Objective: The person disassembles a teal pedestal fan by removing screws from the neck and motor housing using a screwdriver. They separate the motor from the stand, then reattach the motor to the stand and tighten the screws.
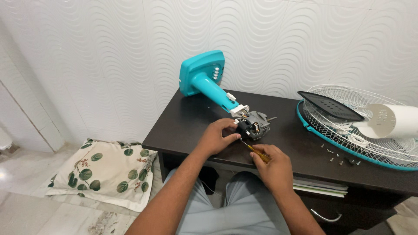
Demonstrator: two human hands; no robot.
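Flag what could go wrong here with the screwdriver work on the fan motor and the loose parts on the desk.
1. The screwdriver in the right hand points toward the left hand steadying the motor; a slip could jab the fingers.
2. The loose screws lie near the desk front edge and might roll off.
3. The teal fan stand lies on its side, leaning at the wall, and may shift under pressure.

A bare grey fan motor [254, 125] (its shaft pointing right) lies on its side on the dark table [187, 124], joined to a teal stand [208, 85]; a yellow-handled screwdriver [257, 152] angles toward it.
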